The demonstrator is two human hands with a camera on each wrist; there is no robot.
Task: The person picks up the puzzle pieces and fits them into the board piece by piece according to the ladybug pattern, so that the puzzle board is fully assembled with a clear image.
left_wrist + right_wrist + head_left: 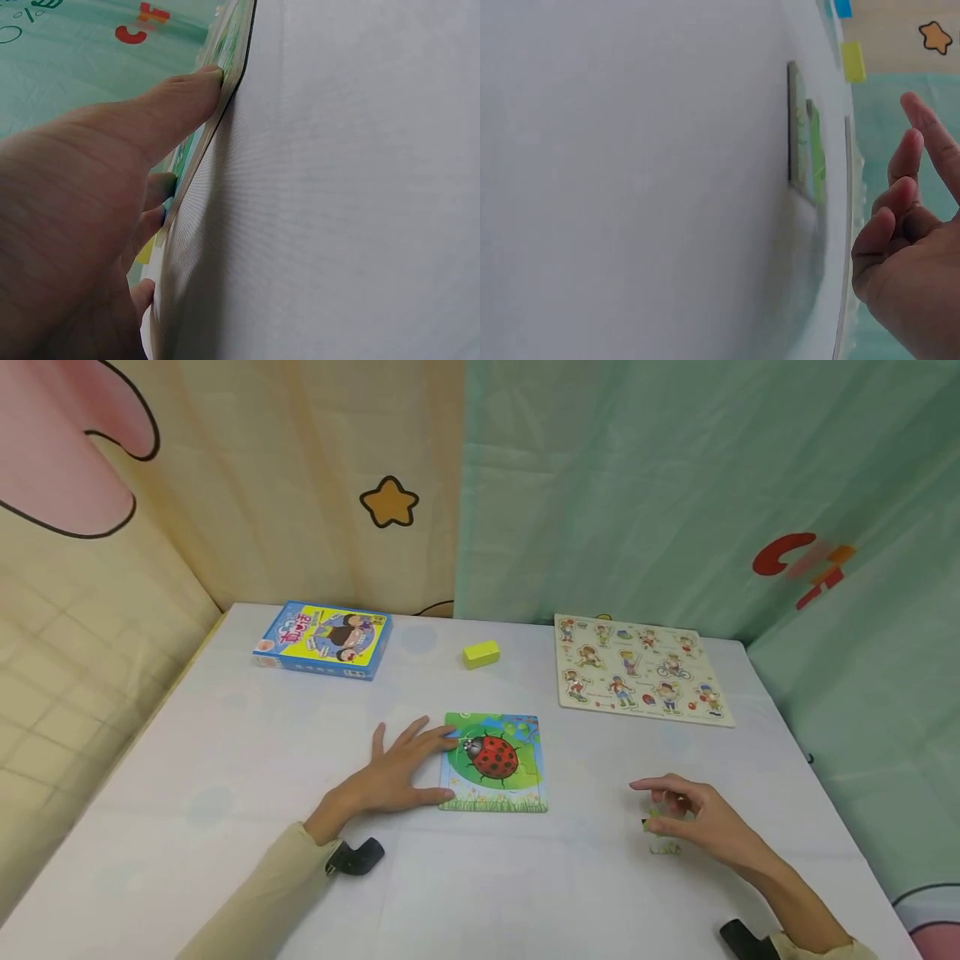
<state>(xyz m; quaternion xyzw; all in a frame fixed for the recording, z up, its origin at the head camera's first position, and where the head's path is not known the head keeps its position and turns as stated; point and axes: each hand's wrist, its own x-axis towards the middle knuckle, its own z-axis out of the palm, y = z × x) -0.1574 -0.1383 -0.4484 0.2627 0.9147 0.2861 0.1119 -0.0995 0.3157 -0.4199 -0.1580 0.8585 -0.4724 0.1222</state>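
A square ladybug jigsaw puzzle (495,758) lies on the white table in the head view. My left hand (397,777) is spread at its left side. The thumb (199,94) rests against the puzzle's edge near the lower corner, and fingertips touch higher up that side. Farther right, my right hand (697,818) hovers with a gap between thumb and index finger, other fingers bent, holding nothing. Below it lies a loose puzzle piece (664,848) printed with grass, partly hidden by the thumb. The right wrist view shows a puzzle piece (799,139) apart from the fingers.
At the back left lies a blue and yellow box (322,639). A yellow block (481,653) sits behind the puzzle. A wooden board with children figures (637,668) lies at the back right. Curtains (600,485) hang behind the table.
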